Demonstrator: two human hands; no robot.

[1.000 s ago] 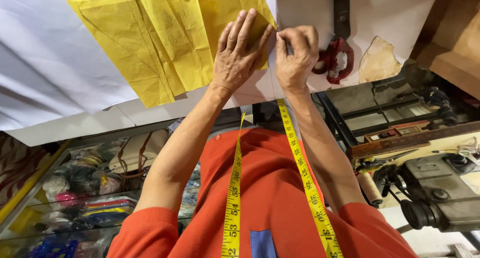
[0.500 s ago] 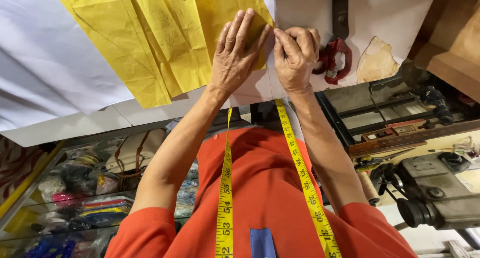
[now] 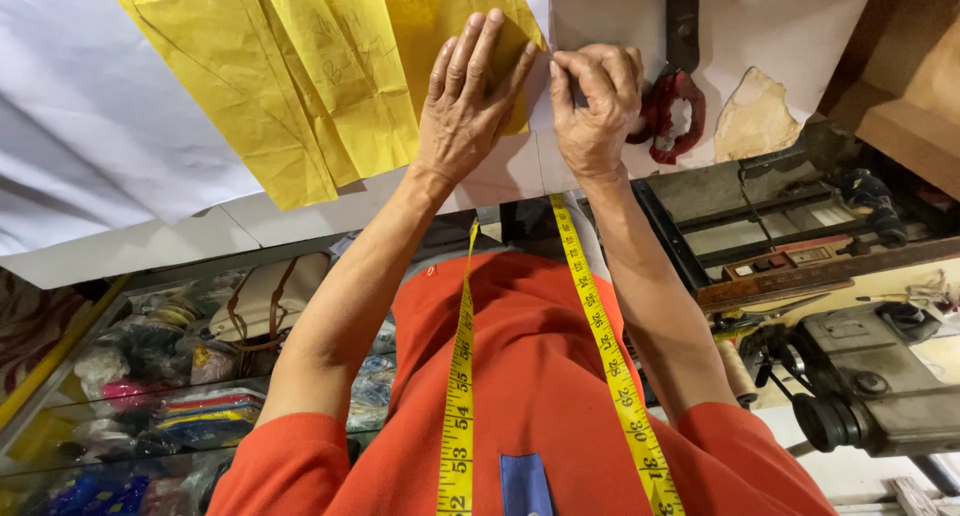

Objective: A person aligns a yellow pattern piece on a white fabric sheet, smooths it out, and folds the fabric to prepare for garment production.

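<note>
The left hand lies flat, fingers spread, pressing the yellow paper on the white cloth at the bench's near edge. The right hand, just beside the paper's corner, pinches something I cannot make out.

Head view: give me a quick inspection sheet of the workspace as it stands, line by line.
Surface: white fabric spread over the table.
Job's things: yellow paper pattern, creased, lying flat on the white fabric.
Clutter: red-handled scissors and a tan scrap beside the right hand.
Grips: left hand flat on the pattern's edge, fingers spread; right hand pinched at that edge, anything in it hidden.
Cables: nothing seen; a yellow measuring tape hangs round the neck over the orange shirt.
Surroundings: sewing machine to the right, shelves of sewing bits to the left.
</note>
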